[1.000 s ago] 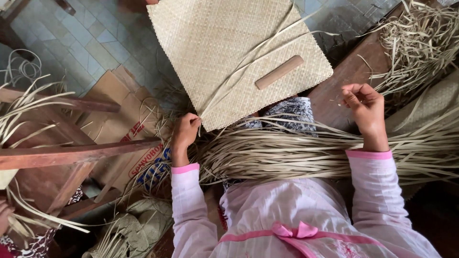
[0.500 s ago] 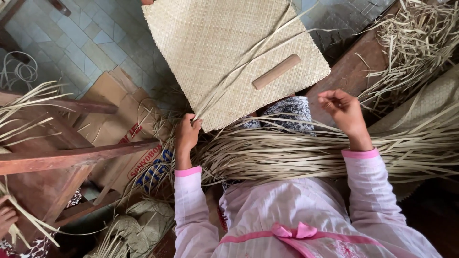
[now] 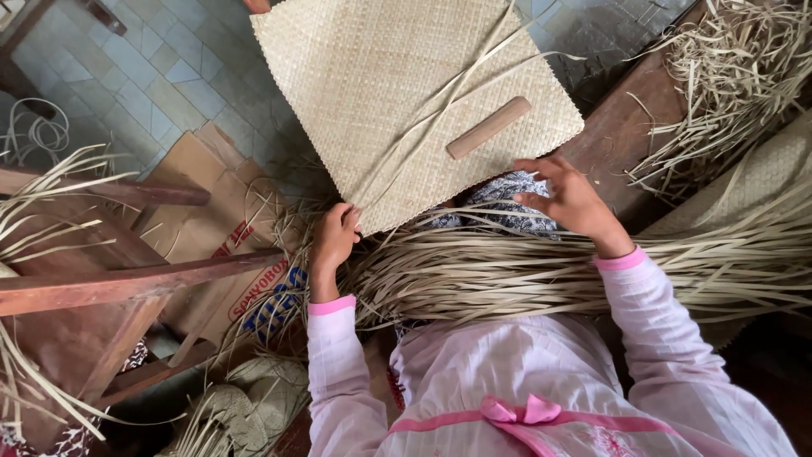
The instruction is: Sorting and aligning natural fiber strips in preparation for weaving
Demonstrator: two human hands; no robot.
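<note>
A pale woven straw mat (image 3: pixel 397 93) lies on the floor ahead of me, with a small wooden stick (image 3: pixel 488 127) resting on it. My left hand (image 3: pixel 334 237) pinches the mat's near corner and the loose strips there. My right hand (image 3: pixel 571 203) hovers by the mat's near right edge with fingers spread, holding nothing that I can see. A thick bundle of dry straw strips (image 3: pixel 524 275) lies across my lap, under both forearms.
A wooden frame (image 3: pixel 110 283) and a flattened cardboard box (image 3: pixel 228 245) sit at the left. Loose straw piles (image 3: pixel 736 76) lie at the upper right on a dark wooden surface (image 3: pixel 626 135). Tiled floor (image 3: pixel 127 76) shows at the upper left.
My right hand has moved left from the right side toward the mat's edge and opened its fingers. The left hand stays at the mat's corner.
</note>
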